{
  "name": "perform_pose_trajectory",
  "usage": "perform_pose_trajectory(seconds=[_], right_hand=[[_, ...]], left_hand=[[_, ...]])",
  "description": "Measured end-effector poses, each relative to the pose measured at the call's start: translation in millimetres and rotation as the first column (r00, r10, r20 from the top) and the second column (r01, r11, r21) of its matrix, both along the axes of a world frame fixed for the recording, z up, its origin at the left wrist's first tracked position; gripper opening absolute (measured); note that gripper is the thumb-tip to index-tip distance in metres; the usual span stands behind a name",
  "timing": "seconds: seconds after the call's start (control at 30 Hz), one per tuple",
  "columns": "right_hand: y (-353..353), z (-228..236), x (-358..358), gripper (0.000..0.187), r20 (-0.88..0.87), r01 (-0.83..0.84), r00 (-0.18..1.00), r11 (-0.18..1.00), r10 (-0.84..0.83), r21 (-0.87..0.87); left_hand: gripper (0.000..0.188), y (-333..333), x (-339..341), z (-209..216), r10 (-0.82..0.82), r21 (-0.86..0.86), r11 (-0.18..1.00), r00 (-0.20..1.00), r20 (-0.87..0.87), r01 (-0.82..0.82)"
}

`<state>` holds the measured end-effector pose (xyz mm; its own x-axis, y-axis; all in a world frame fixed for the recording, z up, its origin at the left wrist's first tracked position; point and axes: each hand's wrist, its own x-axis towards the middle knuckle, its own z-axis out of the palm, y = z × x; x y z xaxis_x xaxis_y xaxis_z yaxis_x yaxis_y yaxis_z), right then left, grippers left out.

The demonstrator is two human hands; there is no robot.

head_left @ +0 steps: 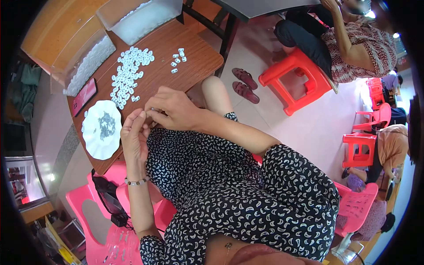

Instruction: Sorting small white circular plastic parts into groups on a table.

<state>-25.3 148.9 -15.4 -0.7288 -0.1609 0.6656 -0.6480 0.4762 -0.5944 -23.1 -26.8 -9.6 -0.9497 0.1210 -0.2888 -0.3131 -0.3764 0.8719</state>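
Both hands meet in front of my lap, at the near edge of the brown table (194, 48). The fingertips of my left hand (136, 137) are pinched together, with a beaded bracelet on that wrist. My right hand (174, 109) pinches right beside them, thumb against forefinger. Whatever lies between the fingertips is too small to make out. Left of my hands, a white scalloped plate (95, 148) carries a heap of small grey metallic pieces (107, 126). Beyond them is a spread of small white oval pieces (128, 73) with dark marks; several more (175, 64) lie apart to the right.
Two clear bins (145, 22) of white pieces stand at the table's far side. A pink-and-black phone (85, 96) lies by the plate. Pink chairs (79, 198) are near my left arm. To the right are a red stool (304, 81), slippers (245, 84) and a seated person (357, 48).
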Motion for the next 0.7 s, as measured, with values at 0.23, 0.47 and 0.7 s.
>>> perform_pose_trajectory(seconds=[0.23, 0.47, 0.7], right_hand=[[4.1, 5.3, -1.3, 0.006, 0.074, -0.08, 0.994, 0.996, 0.083, -0.045], [3.7, 6.8, 0.0, 0.007, 0.043, -0.126, 0.991, 0.99, 0.129, -0.065], [1.0, 1.4, -2.3, 0.011, 0.024, -0.178, 0.983, 0.981, 0.18, -0.076]], left_hand=[[0.015, -3.2, 5.4, 2.1, -0.136, -0.024, 0.99, 0.99, 0.046, 0.137], [0.015, -8.6, 5.1, -0.6, -0.155, 0.033, 0.988, 0.986, 0.061, 0.153], [0.017, -9.9, 7.5, 2.6, -0.111, 0.056, 0.993, 0.993, 0.04, 0.108]])
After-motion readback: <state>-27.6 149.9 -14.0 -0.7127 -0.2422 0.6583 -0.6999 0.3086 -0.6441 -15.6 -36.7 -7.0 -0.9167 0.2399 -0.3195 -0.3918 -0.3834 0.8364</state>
